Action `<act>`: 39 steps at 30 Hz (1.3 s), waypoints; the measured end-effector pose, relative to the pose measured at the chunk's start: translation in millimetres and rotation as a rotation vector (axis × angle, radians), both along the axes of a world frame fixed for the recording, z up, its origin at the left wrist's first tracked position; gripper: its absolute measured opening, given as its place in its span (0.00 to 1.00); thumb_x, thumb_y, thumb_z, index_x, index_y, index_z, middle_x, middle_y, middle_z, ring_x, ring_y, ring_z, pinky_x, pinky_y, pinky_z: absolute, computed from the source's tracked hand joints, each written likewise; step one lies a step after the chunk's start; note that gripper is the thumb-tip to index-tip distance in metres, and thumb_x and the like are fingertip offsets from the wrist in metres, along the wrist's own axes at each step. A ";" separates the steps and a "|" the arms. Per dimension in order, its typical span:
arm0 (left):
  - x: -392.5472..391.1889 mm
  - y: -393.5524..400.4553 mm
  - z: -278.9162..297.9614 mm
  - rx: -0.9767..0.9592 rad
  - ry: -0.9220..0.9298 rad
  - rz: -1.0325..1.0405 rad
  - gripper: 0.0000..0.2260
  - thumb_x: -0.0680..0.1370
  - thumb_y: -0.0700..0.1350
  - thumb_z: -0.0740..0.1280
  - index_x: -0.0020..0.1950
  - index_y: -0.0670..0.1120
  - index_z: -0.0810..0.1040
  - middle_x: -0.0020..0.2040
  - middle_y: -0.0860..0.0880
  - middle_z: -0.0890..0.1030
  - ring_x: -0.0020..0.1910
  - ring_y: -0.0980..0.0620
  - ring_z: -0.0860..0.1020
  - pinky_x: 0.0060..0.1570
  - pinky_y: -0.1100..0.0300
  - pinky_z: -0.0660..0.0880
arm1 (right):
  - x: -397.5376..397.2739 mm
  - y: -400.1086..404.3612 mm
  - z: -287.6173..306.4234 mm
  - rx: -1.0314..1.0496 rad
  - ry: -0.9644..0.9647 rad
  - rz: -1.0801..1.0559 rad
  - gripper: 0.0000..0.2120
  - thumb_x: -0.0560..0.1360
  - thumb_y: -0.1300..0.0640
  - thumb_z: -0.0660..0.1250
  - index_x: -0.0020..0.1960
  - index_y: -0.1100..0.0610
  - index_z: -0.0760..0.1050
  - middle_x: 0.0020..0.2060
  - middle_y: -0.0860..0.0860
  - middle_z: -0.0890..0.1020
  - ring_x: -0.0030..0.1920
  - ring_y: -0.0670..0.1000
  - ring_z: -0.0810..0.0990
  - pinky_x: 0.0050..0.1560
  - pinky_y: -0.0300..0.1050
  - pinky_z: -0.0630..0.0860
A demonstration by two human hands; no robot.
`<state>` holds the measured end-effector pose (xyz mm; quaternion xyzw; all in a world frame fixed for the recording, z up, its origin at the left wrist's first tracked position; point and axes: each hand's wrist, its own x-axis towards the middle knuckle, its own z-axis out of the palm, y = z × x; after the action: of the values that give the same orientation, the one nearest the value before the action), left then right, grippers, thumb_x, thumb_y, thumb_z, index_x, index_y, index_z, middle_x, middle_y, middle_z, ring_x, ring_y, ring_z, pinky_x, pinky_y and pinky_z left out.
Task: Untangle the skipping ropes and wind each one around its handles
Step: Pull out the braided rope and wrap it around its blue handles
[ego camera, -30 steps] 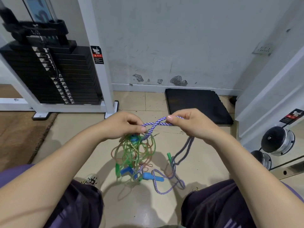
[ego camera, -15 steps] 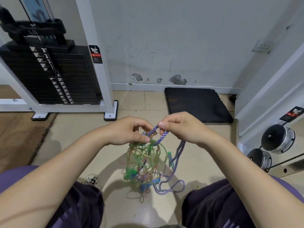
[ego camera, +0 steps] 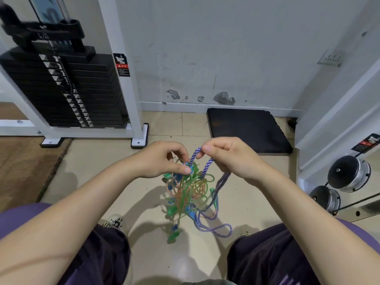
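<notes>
A tangle of skipping ropes [ego camera: 188, 188] hangs between my knees above the floor: thin green and orange cords, blue and green handles, and a thick purple-and-white braided rope [ego camera: 213, 229]. My left hand [ego camera: 164, 159] pinches the top of the tangle at a blue handle. My right hand [ego camera: 224, 155] pinches a loop of the braided rope just to the right, and the rope drops from it in long loops. A green handle [ego camera: 171, 237] dangles lowest.
A white-framed weight stack [ego camera: 67, 89] stands at the far left. A black mat [ego camera: 246, 130] lies by the wall ahead. Dumbbells [ego camera: 347, 173] sit on a rack at the right. Brown carpet [ego camera: 22, 165] covers the left floor.
The hands came closer together and the braided loop between them turned from flat to upright. The tangle was lifted and bunched tighter, with the handles hanging lower.
</notes>
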<state>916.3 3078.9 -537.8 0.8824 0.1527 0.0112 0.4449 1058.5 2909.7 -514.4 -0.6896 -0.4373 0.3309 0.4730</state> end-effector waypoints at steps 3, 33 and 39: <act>-0.2 2.7 4.3 -0.011 -0.015 0.013 0.11 0.72 0.45 0.77 0.52 0.47 0.81 0.44 0.55 0.79 0.41 0.54 0.75 0.36 0.72 0.69 | 4.3 -1.7 0.2 0.000 0.012 -0.037 0.11 0.79 0.53 0.66 0.43 0.55 0.83 0.23 0.45 0.61 0.26 0.47 0.58 0.26 0.38 0.56; 8.2 -3.7 -1.9 -0.475 -0.076 0.244 0.10 0.74 0.34 0.72 0.53 0.42 0.78 0.38 0.48 0.72 0.31 0.55 0.72 0.30 0.68 0.71 | 6.6 -4.2 -0.7 -0.033 0.009 -0.093 0.11 0.82 0.56 0.62 0.45 0.57 0.80 0.25 0.47 0.65 0.30 0.50 0.64 0.27 0.33 0.60; 8.6 0.0 -1.9 -0.470 -0.055 0.254 0.09 0.73 0.41 0.75 0.50 0.39 0.82 0.36 0.48 0.80 0.31 0.53 0.76 0.34 0.65 0.74 | 8.1 -4.4 4.1 0.028 -0.017 -0.245 0.08 0.75 0.55 0.71 0.46 0.60 0.84 0.26 0.42 0.77 0.22 0.40 0.68 0.26 0.28 0.63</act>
<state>924.9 3079.0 -539.7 0.7279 0.2483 0.0551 0.6368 1066.6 2905.3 -510.2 -0.7342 -0.3583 0.2585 0.5155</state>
